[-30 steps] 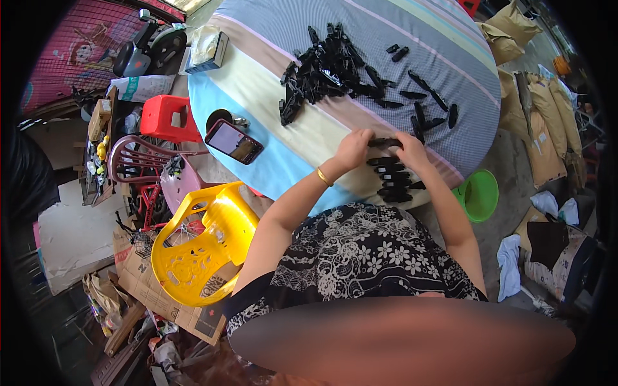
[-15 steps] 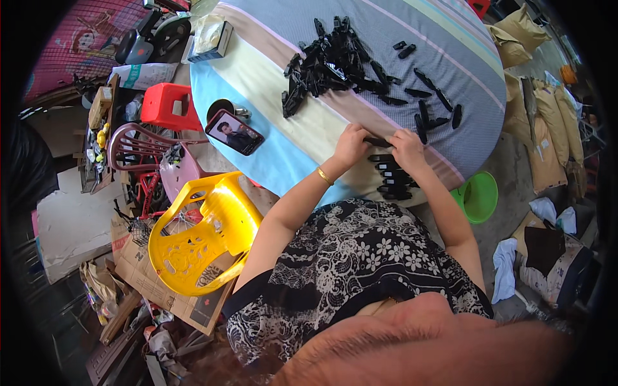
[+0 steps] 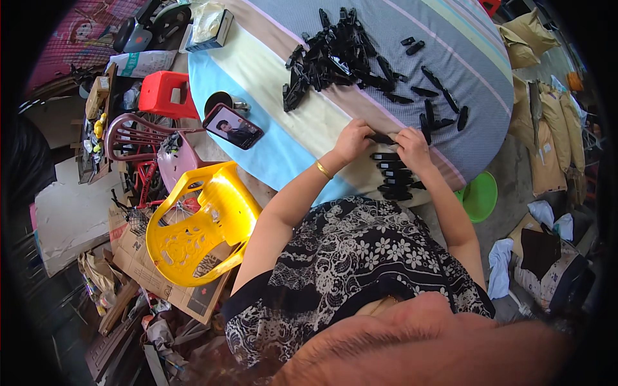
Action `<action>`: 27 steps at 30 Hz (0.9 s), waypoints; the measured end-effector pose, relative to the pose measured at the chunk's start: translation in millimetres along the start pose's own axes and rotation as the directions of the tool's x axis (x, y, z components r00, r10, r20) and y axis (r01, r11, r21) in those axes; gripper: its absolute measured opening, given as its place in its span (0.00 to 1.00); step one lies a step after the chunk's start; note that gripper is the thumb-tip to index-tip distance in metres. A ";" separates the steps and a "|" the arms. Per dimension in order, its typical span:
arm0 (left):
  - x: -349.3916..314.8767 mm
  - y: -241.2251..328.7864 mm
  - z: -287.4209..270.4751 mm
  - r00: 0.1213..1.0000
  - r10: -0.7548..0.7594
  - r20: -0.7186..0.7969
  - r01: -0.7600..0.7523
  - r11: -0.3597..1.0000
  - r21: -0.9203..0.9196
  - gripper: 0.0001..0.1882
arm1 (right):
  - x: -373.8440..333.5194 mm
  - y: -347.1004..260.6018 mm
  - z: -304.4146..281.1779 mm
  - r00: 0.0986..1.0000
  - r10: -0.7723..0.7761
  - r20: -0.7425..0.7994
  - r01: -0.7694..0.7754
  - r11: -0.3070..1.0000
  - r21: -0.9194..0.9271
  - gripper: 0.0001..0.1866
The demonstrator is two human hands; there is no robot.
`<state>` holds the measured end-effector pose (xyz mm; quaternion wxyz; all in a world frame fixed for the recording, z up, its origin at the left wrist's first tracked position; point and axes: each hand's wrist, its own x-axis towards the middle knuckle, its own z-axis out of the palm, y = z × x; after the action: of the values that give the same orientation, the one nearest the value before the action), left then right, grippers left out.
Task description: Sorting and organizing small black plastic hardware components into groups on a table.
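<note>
Between my two hands is a small, long black piece (image 3: 382,138), its ends pinched in the fingers. My left hand (image 3: 353,141) closes on its left end, and my right hand (image 3: 412,147) grips the right end. Just below, a row of similar black pieces (image 3: 393,174) lies stacked side by side near the table's edge. Farther off, a tangled heap of glossy black pieces (image 3: 335,58) covers the middle of the striped cloth. Several loose ones (image 3: 440,90) are scattered to its right. Their exact kind does not show.
On the left of the striped tablecloth (image 3: 270,71) are a phone (image 3: 233,127) leaning by a dark mug (image 3: 221,101) and a tissue box (image 3: 210,31). A yellow chair (image 3: 199,222) and red stool (image 3: 166,94) stand left; a green bucket (image 3: 481,197) is right.
The whole view has shifted slightly. Both hands stay together over the row of pieces, still holding the black piece, with only small finger movement.
</note>
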<state>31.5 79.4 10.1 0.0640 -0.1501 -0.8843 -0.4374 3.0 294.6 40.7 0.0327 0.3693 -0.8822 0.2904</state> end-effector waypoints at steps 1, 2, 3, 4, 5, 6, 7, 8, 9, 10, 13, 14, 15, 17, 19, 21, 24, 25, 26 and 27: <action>0.1 -0.1 -0.4 1.000 -0.009 0.005 0.009 1.000 -0.004 0.09 | 1.7 -2.6 0.9 1.000 0.012 -0.006 -0.012 1.000 -0.006 0.08; 0.0 -0.4 -0.7 1.000 -0.016 0.011 0.016 1.000 -0.009 0.09 | 3.5 -4.9 0.8 1.000 0.013 -0.003 -0.013 1.000 -0.006 0.08; -0.5 -1.3 -0.8 1.000 -0.017 0.011 0.017 1.000 -0.011 0.09 | 5.4 -7.3 -0.1 1.000 -0.008 -0.009 0.007 1.000 -0.012 0.08; 0.1 -2.6 -1.7 0.999 -0.028 0.031 0.029 0.999 -0.022 0.09 | 7.6 -8.2 -1.5 0.999 -0.028 -0.017 0.028 0.999 -0.018 0.07; 1.2 -3.2 -2.1 0.998 -0.039 0.051 0.041 0.999 -0.032 0.09 | 6.5 -5.4 -1.6 0.999 -0.028 -0.017 0.027 0.999 -0.019 0.07; 1.7 -2.5 -2.0 0.998 -0.039 0.051 0.041 0.999 -0.033 0.09 | 3.8 -0.9 -0.9 0.999 -0.027 -0.033 0.027 1.000 0.007 0.07; -0.3 -1.6 -2.0 0.999 -0.037 0.040 0.038 0.998 -0.041 0.09 | 3.5 -0.3 -0.3 0.999 -0.027 -0.047 0.029 0.999 0.036 0.08; -1.3 -1.5 -2.1 0.999 -0.036 0.028 0.037 0.998 -0.049 0.09 | 2.4 -0.8 0.7 0.999 -0.028 -0.043 0.029 0.999 0.039 0.08; -0.4 -2.2 -2.0 0.999 -0.042 0.027 0.044 0.998 -0.049 0.09 | 0.2 -2.3 1.5 0.998 -0.021 -0.058 0.022 1.000 0.014 0.08; 0.4 -1.9 -1.6 0.999 -0.032 0.031 0.033 0.998 -0.045 0.09 | -1.0 -4.8 1.5 0.997 -0.016 -0.071 0.015 1.000 -0.010 0.08; 0.2 -1.0 -2.0 0.999 -0.027 0.030 0.029 0.998 -0.049 0.09 | -2.1 -7.6 2.4 0.997 -0.016 -0.080 0.012 0.999 -0.051 0.08; 0.9 -0.1 -1.7 0.999 -0.022 0.027 0.024 0.998 -0.054 0.09 | -1.3 -7.6 2.8 0.997 -0.014 -0.071 0.011 0.999 -0.050 0.08; 2.1 0.2 -2.7 0.999 -0.029 0.028 0.030 0.998 -0.060 0.09 | 0.1 -8.0 3.7 0.998 -0.008 -0.068 0.005 0.999 -0.044 0.08; 3.9 1.0 -6.4 0.998 -0.036 0.046 0.039 0.997 -0.067 0.09 | 2.5 -8.9 4.4 0.998 0.004 -0.058 -0.006 0.999 -0.039 0.09; 1.3 -1.1 -3.1 0.999 -0.034 0.043 0.037 0.997 -0.073 0.09 | 6.5 -9.0 4.8 0.999 -0.008 -0.044 0.007 1.000 -0.020 0.09; 0.5 -4.0 -1.6 0.999 -0.029 0.037 0.031 0.997 -0.076 0.09 | 11.1 -9.0 2.6 1.000 -0.015 -0.025 0.015 1.000 -0.017 0.09; 2.1 -6.4 -1.2 0.999 -0.010 0.044 0.014 0.997 -0.076 0.10 | 13.6 -9.8 7.7 0.999 -0.042 -0.033 0.042 0.999 0.015 0.10; 2.6 -5.1 -0.9 0.999 -0.015 0.037 0.018 0.996 -0.083 0.10 | 14.5 -9.9 12.9 0.996 -0.064 -0.055 0.067 0.997 0.046 0.10; 3.6 -4.0 -0.6 0.999 -0.020 0.029 0.022 0.996 -0.091 0.10 | 17.8 -11.4 24.7 0.999 -0.033 -0.042 0.036 0.998 0.055 0.10; 5.3 -3.3 0.5 0.999 -0.016 0.028 0.019 0.996 -0.091 0.10 | 15.8 -9.0 25.1 0.998 -0.035 -0.044 0.037 0.998 0.052 0.10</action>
<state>25.4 79.1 8.6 0.0413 -0.1511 -0.8655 -0.4758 1.5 266.1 28.5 0.0473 0.3793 -0.8665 0.3210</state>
